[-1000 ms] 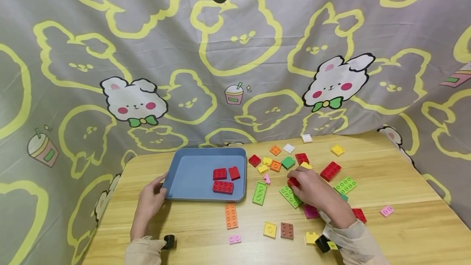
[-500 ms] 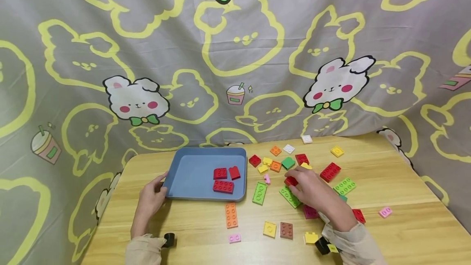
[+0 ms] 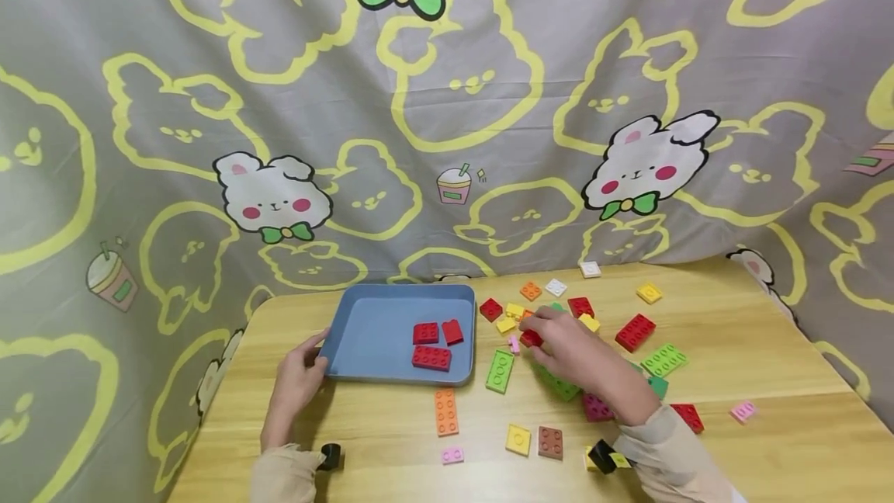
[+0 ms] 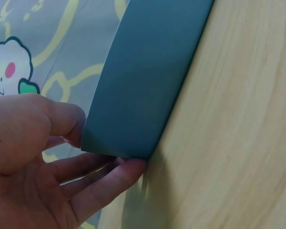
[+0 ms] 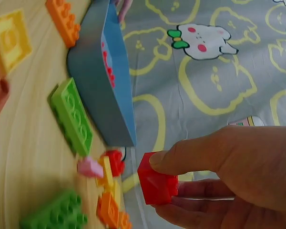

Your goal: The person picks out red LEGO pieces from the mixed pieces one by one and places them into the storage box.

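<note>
My right hand (image 3: 574, 349) pinches a red toy brick (image 5: 156, 178) between thumb and fingers, over the loose bricks to the right of the blue tray (image 3: 370, 372). Seen from the right wrist, the brick's studs face the palm side. At the tray's left end, my left hand (image 3: 299, 379) grips the near corner. The left wrist view has the thumb (image 4: 69, 125) at the rim and fingertips (image 4: 133, 167) against the lower edge. Inside the tray lie a long red brick (image 3: 431, 358) and two smaller red bricks, one being this red brick (image 3: 426, 333).
Many coloured bricks lie around the right hand, including a light green one (image 3: 499, 371), an orange one (image 3: 445, 411) and a red one (image 3: 635, 332). A brown brick (image 3: 550, 442) and a yellow plate (image 3: 518, 439) lie nearer. A patterned curtain (image 3: 447, 115) hangs behind the table.
My right hand has moved left toward the tray with the red brick pinched in its fingers. The left hand stays at the tray's corner. The head view has shifted slightly.
</note>
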`<action>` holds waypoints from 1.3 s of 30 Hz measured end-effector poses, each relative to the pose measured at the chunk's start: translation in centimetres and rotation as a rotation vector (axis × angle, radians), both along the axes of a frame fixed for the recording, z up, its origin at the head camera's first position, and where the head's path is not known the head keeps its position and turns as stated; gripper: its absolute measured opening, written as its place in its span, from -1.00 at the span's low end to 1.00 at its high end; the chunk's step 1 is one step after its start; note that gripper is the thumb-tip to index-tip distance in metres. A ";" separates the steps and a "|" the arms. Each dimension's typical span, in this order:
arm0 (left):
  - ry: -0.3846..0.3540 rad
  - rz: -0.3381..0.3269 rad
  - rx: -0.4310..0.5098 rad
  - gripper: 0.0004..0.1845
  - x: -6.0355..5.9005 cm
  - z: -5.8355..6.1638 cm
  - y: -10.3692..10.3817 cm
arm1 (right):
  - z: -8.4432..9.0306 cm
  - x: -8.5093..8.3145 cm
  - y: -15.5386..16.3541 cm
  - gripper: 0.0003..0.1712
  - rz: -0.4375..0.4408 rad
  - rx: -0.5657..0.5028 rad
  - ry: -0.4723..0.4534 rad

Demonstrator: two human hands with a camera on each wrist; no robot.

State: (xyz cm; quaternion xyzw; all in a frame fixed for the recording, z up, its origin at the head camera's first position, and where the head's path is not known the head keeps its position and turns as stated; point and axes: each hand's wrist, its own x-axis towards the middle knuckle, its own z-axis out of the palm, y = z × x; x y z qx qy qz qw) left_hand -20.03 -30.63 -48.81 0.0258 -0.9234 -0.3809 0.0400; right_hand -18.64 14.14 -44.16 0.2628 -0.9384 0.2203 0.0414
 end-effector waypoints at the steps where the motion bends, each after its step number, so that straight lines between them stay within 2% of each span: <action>1: 0.000 0.007 0.001 -0.44 0.1 -0.1 -0.2 | 0.1 -0.2 -0.5 -0.68 0.013 -0.004 -0.003; 7: 0.002 0.015 -0.014 -0.43 0.1 -0.1 -0.8 | 0.4 -1.3 -4.0 -0.68 0.090 -0.036 -0.005; 11: 0.006 0.010 -0.013 -0.43 0.0 -0.2 -0.7 | 0.4 -2.0 -5.9 -0.68 0.131 -0.030 -0.023; 17: 0.010 0.006 -0.028 -0.44 0.2 -0.3 -0.5 | 0.7 -2.4 -8.3 -0.69 0.194 -0.012 0.004; 26: 0.014 -0.010 -0.014 -0.44 -0.1 -0.3 0.0 | 1.4 -3.0 -10.7 -0.69 0.231 0.017 0.059; 33: -0.004 0.002 -0.026 -0.44 0.2 -0.2 0.0 | 1.4 -3.5 -12.9 -0.71 0.268 0.049 0.067; 39: 0.022 -0.011 -0.026 -0.45 0.2 -0.3 -0.1 | 1.1 -3.9 -14.7 -0.76 0.281 0.068 0.083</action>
